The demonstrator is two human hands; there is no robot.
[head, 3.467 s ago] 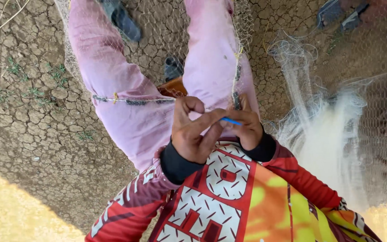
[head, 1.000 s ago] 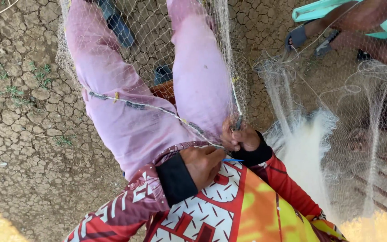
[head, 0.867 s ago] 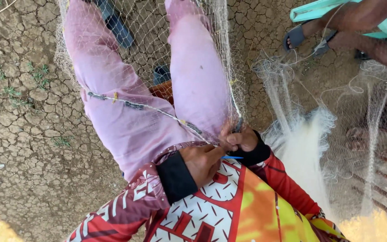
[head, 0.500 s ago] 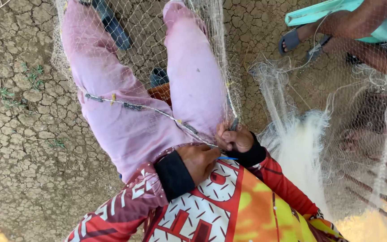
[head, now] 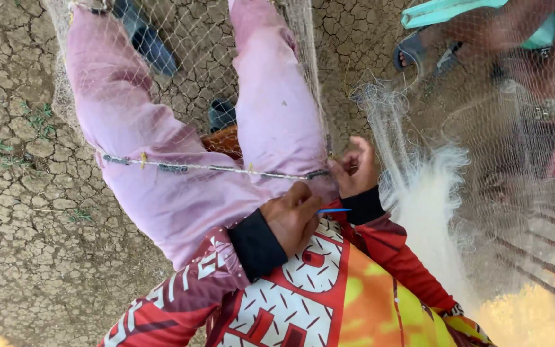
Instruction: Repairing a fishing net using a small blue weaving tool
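- Lifted now, the right hand (head: 354, 168) has come up off the lap since a moment ago, fingers half curled, pinching the net's weighted line (head: 213, 169) at its right end.
- Left hand (head: 293, 217) sits in a loose fist on the pink trousers (head: 175, 199), gripping a thin blue needle (head: 334, 211).
- Fishing net (head: 412, 193), pale and fine, drapes over both legs and bunches white on the cracked ground (head: 14, 212) to the right.

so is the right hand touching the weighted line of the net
Touching. The head view shows the right hand pinching the end of the weighted line where it meets the fishing net, fingers closed around it with no gap.
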